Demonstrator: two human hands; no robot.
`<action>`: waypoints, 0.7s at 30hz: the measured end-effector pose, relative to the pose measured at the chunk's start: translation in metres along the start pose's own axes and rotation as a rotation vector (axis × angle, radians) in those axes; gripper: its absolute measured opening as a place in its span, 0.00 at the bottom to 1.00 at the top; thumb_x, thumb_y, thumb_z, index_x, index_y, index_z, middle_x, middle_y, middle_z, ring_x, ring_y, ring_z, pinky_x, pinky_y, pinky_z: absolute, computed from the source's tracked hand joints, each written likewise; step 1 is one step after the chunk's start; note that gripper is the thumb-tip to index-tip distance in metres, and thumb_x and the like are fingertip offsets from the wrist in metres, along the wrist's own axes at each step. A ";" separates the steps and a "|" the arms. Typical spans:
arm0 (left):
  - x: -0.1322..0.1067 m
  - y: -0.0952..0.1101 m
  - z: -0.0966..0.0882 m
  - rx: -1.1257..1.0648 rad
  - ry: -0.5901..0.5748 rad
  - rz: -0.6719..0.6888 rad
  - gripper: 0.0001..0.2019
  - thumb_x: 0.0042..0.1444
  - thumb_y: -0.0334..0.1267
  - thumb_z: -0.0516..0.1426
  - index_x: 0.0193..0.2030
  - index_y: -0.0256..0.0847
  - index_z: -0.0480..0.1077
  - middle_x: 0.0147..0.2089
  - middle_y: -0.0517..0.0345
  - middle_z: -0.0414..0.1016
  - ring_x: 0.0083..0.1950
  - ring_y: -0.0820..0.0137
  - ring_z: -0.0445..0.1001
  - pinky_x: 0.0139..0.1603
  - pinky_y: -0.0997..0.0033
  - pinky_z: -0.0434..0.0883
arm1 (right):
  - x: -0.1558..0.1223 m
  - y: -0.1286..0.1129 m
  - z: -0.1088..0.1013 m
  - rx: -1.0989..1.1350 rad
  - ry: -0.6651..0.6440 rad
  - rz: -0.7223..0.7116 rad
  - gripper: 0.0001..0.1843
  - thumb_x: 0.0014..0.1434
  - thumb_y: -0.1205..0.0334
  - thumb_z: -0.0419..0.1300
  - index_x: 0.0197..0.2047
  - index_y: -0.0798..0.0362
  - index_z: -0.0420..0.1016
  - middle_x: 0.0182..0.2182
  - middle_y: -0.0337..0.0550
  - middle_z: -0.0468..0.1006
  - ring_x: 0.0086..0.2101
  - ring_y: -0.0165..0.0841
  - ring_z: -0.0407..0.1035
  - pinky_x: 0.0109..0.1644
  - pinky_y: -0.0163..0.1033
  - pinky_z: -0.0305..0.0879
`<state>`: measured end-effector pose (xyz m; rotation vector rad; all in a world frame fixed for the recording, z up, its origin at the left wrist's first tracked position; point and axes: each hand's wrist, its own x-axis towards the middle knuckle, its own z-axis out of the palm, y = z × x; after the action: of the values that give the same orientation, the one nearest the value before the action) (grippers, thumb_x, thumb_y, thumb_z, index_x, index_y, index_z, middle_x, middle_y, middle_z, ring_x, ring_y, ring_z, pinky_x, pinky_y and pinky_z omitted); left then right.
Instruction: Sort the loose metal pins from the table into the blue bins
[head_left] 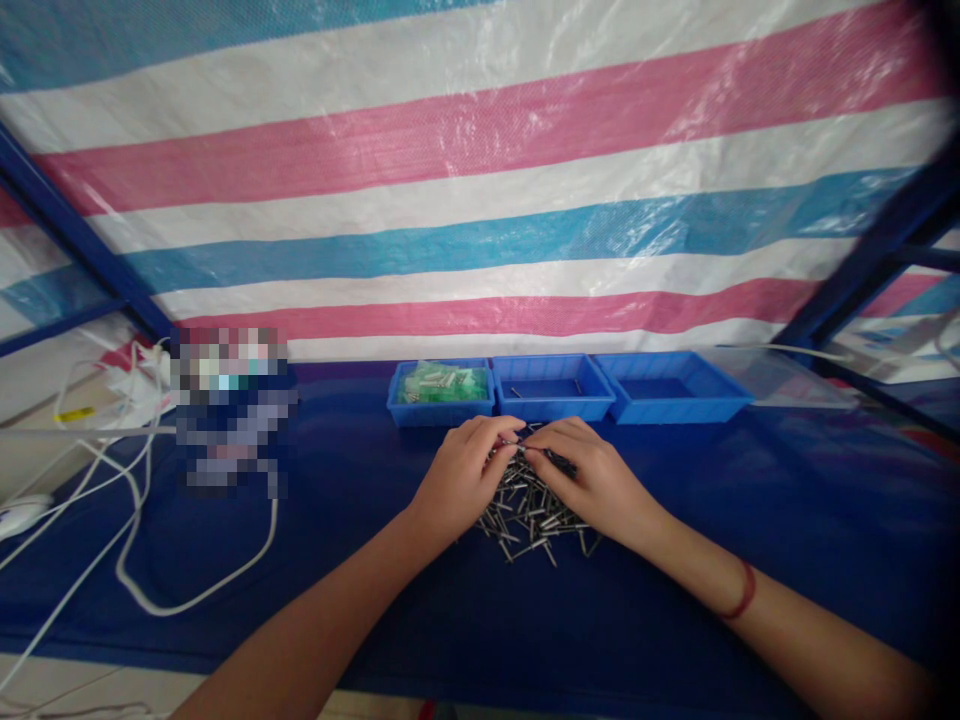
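A heap of several small metal pins (529,510) lies on the blue table cover (375,590). My left hand (463,475) and my right hand (585,475) rest on top of the heap, fingertips meeting at its far edge. Both hands have curled fingers pinching at a thin pin between them. A red string circles my right wrist. Behind the heap stand three blue bins: the left bin (441,393) holds green-tinted small parts, the middle bin (551,388) holds one or two pins, the right bin (670,387) looks bare inside.
White cables (142,560) loop over the left of the table near a blurred-out object (229,405). A striped pink, white and blue tarp (480,180) hangs behind. Blue metal frame bars (862,270) stand at both sides. A clear plastic sheet lies right of the bins.
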<state>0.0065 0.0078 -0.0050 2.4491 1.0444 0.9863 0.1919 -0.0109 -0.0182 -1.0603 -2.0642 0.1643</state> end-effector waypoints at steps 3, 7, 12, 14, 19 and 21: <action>-0.001 0.002 0.002 -0.136 0.045 -0.045 0.12 0.60 0.34 0.53 0.50 0.42 0.66 0.43 0.55 0.75 0.43 0.69 0.74 0.48 0.67 0.69 | 0.001 -0.002 0.000 0.052 -0.007 0.015 0.08 0.61 0.64 0.54 0.38 0.50 0.74 0.35 0.43 0.78 0.38 0.36 0.71 0.44 0.44 0.66; -0.001 0.004 0.004 -0.257 0.092 -0.135 0.12 0.57 0.35 0.56 0.49 0.42 0.66 0.41 0.57 0.76 0.41 0.70 0.74 0.45 0.69 0.70 | 0.001 -0.003 0.000 0.119 0.002 0.049 0.08 0.61 0.63 0.54 0.39 0.49 0.75 0.36 0.43 0.78 0.39 0.36 0.71 0.45 0.44 0.66; -0.001 0.005 0.004 -0.270 0.078 -0.190 0.05 0.57 0.37 0.56 0.39 0.40 0.71 0.38 0.58 0.76 0.39 0.70 0.74 0.41 0.71 0.69 | 0.000 -0.004 0.000 0.147 0.034 0.062 0.07 0.60 0.63 0.55 0.37 0.49 0.74 0.33 0.43 0.78 0.37 0.35 0.71 0.43 0.43 0.68; 0.000 0.006 0.003 -0.271 0.069 -0.194 0.05 0.57 0.37 0.56 0.37 0.40 0.71 0.37 0.58 0.76 0.38 0.70 0.73 0.40 0.71 0.69 | 0.000 -0.003 0.001 0.143 0.041 0.063 0.06 0.60 0.63 0.55 0.37 0.49 0.74 0.33 0.42 0.78 0.37 0.35 0.72 0.42 0.43 0.68; 0.000 0.008 0.003 -0.296 0.045 -0.150 0.05 0.58 0.36 0.55 0.38 0.40 0.71 0.38 0.57 0.76 0.38 0.71 0.73 0.41 0.72 0.69 | -0.001 -0.001 0.003 0.178 0.026 0.070 0.07 0.60 0.62 0.55 0.39 0.48 0.75 0.35 0.42 0.79 0.38 0.36 0.72 0.43 0.43 0.68; -0.001 0.007 0.003 -0.292 0.046 -0.134 0.05 0.58 0.36 0.55 0.38 0.41 0.71 0.39 0.57 0.76 0.39 0.71 0.73 0.41 0.72 0.69 | -0.001 0.000 0.002 0.196 0.040 0.081 0.07 0.60 0.62 0.55 0.38 0.48 0.74 0.35 0.42 0.78 0.38 0.36 0.71 0.43 0.43 0.68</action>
<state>0.0123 0.0023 -0.0039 2.1044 0.9860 1.0716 0.1906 -0.0115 -0.0202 -1.0182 -1.9267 0.3757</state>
